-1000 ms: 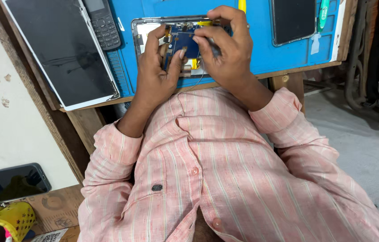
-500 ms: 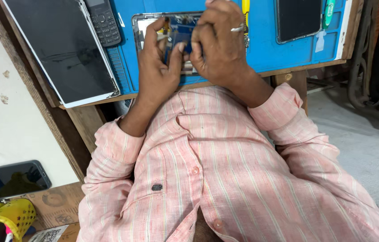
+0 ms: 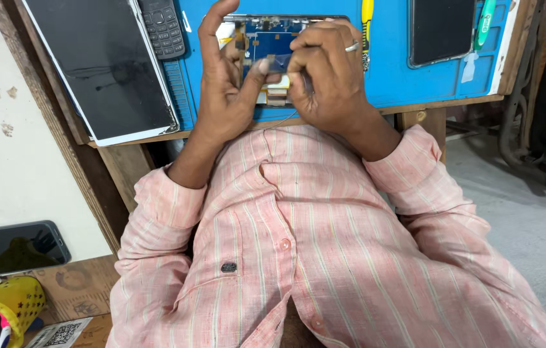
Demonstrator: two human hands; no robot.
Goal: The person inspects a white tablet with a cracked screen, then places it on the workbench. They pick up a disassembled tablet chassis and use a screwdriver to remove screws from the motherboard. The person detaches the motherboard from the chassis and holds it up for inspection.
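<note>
An opened phone [image 3: 266, 38] with a blue circuit board showing lies on the blue work mat [image 3: 395, 77]. My left hand [image 3: 224, 84] rests on the phone's left side, its thumb pressing on the board and its fingers raised. Over the phone's right part, my right hand [image 3: 327, 71], a ring on one finger, is curled with the fingertips pinched on something small that I cannot make out.
A large dark tablet [image 3: 102, 64] and a keypad phone [image 3: 162, 26] lie left of the mat. A yellow-handled tool [image 3: 367, 26], a dark phone [image 3: 439, 32] and a green tool [image 3: 484, 22] lie to the right. Another phone [image 3: 11, 248] and a yellow basket [image 3: 2, 306] sit lower left.
Both hands shifted on the open phone. My left fingers lifted while the thumb stayed on the board, and my right hand curled in over the right part.
</note>
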